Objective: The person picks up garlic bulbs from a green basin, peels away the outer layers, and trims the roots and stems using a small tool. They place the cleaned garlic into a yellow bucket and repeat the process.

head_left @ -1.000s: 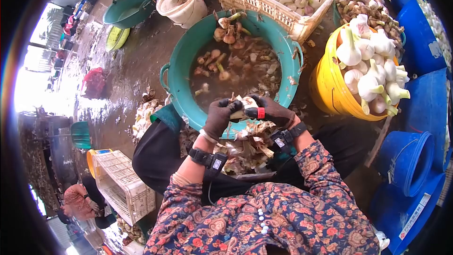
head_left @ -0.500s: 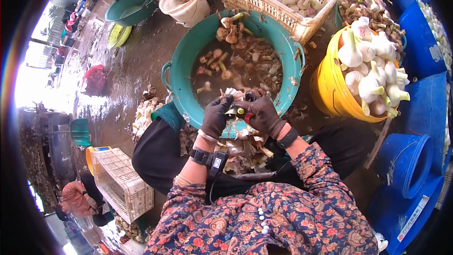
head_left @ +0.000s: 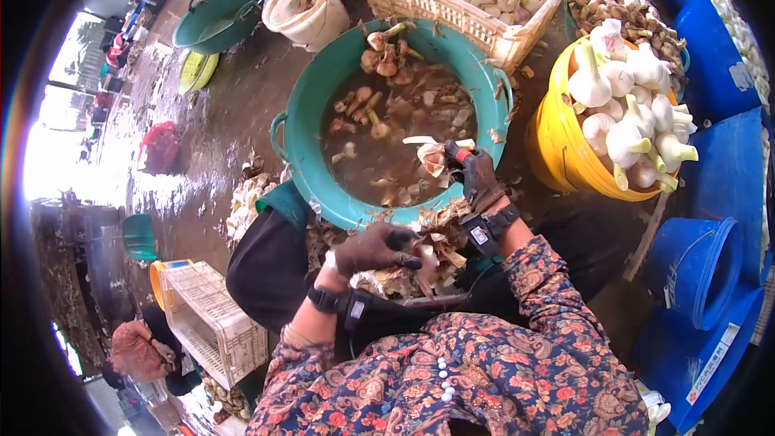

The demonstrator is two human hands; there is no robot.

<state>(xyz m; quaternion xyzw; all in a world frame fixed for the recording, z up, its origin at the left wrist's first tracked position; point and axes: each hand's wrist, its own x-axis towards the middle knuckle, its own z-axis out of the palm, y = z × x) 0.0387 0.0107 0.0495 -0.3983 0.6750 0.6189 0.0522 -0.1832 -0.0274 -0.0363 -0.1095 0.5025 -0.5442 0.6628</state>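
My right hand, in a dark glove, grips a garlic bulb whose loose skin and pale stem stick out to the left, over the teal tub. Brown water with garlic and skins floating in it fills the tub. Below the tub's near rim, my left hand, also gloved, has its fingers apart over a heap of peeled skins. Nothing shows firmly held in it.
On the right, a yellow bucket holds clean garlic, with a blue bucket below it. A cream crate and white bucket stand beyond the tub. Another person sits lower left near an empty crate.
My hands were together at the tub's near rim and have parted. The left moved down over the skins; the right moved right and up slightly with the garlic.
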